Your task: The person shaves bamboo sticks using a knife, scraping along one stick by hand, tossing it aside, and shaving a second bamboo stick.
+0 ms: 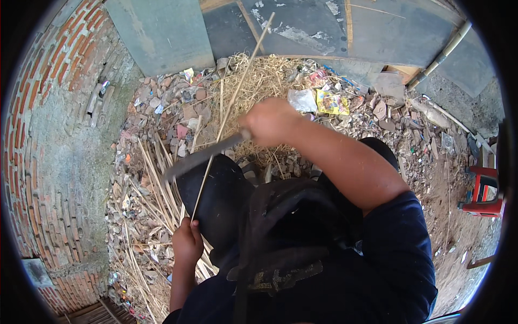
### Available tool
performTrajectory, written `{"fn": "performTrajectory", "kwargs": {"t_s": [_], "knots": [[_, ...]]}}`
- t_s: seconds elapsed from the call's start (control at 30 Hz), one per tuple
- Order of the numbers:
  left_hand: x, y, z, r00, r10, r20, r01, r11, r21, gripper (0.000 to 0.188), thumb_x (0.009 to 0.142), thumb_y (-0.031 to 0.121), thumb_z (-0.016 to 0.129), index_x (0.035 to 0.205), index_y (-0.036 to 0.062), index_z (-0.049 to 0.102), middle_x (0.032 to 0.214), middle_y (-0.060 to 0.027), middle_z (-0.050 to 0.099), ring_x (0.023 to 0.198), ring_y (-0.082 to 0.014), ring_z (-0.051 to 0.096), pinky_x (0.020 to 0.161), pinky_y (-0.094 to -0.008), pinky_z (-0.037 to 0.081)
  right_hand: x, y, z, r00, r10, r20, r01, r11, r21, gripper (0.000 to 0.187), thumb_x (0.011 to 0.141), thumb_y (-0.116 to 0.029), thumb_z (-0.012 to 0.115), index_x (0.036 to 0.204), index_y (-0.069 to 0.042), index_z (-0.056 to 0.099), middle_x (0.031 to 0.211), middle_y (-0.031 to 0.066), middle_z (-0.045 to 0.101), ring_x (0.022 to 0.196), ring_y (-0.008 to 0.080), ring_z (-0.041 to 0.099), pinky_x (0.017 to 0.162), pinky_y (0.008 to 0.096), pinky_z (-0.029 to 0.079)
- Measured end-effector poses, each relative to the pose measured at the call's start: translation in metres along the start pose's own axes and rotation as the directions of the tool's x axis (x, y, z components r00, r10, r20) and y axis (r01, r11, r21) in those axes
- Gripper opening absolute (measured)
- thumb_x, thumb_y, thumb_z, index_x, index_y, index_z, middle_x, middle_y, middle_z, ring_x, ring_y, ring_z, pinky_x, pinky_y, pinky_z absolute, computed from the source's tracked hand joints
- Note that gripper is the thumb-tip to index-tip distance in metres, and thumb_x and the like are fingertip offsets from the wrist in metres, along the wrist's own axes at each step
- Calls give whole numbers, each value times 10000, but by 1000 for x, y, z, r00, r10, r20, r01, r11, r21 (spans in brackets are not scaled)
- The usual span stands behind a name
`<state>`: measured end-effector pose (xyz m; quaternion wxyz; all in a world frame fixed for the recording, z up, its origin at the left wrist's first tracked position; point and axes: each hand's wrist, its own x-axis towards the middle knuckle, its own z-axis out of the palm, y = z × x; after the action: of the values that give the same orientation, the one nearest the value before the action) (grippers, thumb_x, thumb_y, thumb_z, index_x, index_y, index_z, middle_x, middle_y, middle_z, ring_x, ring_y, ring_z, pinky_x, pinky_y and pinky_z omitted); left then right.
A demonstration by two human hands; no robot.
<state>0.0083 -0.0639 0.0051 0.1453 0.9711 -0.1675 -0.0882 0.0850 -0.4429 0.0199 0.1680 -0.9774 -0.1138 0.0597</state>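
Observation:
My right hand [272,122] is closed round the handle of a long-bladed knife [208,153], a machete by its shape. Its blade points left over my knee and crosses a thin pale bamboo strip [233,97]. The strip's lower end is gripped in my left hand [188,240], by my left thigh. From there it slants up and away, past the blade, toward the panels at the back. Whether the edge touches the strip I cannot tell. More split strips [162,183] lie in a bundle left of my leg. Curly pale shavings [253,81] are heaped beyond my hands.
A brick wall [59,156] rises on the left. Grey panels [270,29] stand across the back, with a bamboo pole [440,54] leaning at the right. Rubble and litter cover the ground, including a yellow wrapper [332,102]. A red plastic stool [484,191] is at the far right.

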Motion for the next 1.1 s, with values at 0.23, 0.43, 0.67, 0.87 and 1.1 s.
{"fn": "performTrajectory", "kwargs": {"t_s": [0.23, 0.43, 0.67, 0.87, 1.1], "knots": [[2, 13, 1, 1000, -27, -7, 27, 999, -19, 278, 1033, 231, 486, 865, 11, 508, 617, -258, 569, 627, -502, 588, 542, -553, 420, 5, 41, 1, 944, 327, -51, -319, 940, 125, 259, 850, -181, 631, 1091, -203, 724, 986, 59, 728, 979, 265, 703, 849, 422, 573], [-5, 16, 11, 994, -34, -102, 42, 996, 78, 255, 1023, 232, 510, 870, 30, 530, 614, -250, 585, 611, -487, 602, 528, -555, 428, -4, -14, 4, 994, 56, 97, -54, 998, -25, 253, 795, -151, 642, 1038, -168, 714, 974, 79, 726, 960, 264, 704, 841, 438, 567], [0, 14, 12, 993, -42, -110, 51, 995, 88, 228, 1007, 214, 539, 867, 37, 512, 613, -250, 589, 601, -488, 599, 523, -563, 433, 4, -6, 5, 987, 148, 58, -153, 985, 84, 217, 806, -160, 636, 1004, -173, 723, 951, 77, 727, 934, 260, 712, 820, 433, 568], [0, 15, 13, 991, -21, -128, 36, 993, 111, 225, 1009, 222, 534, 882, 37, 520, 630, -254, 596, 616, -491, 603, 533, -574, 436, 5, -8, 9, 990, 133, 39, -137, 980, 141, 165, 810, -215, 664, 956, -144, 693, 868, 122, 713, 867, 300, 717, 753, 468, 572], [-2, 11, 14, 994, -32, -104, 46, 991, 127, 218, 1009, 230, 527, 902, 41, 537, 650, -261, 608, 627, -491, 610, 542, -574, 443, 0, -13, 5, 981, 172, 86, -180, 979, 91, 231, 831, -170, 643, 1049, -157, 720, 996, 100, 728, 966, 273, 715, 845, 424, 578]]}}
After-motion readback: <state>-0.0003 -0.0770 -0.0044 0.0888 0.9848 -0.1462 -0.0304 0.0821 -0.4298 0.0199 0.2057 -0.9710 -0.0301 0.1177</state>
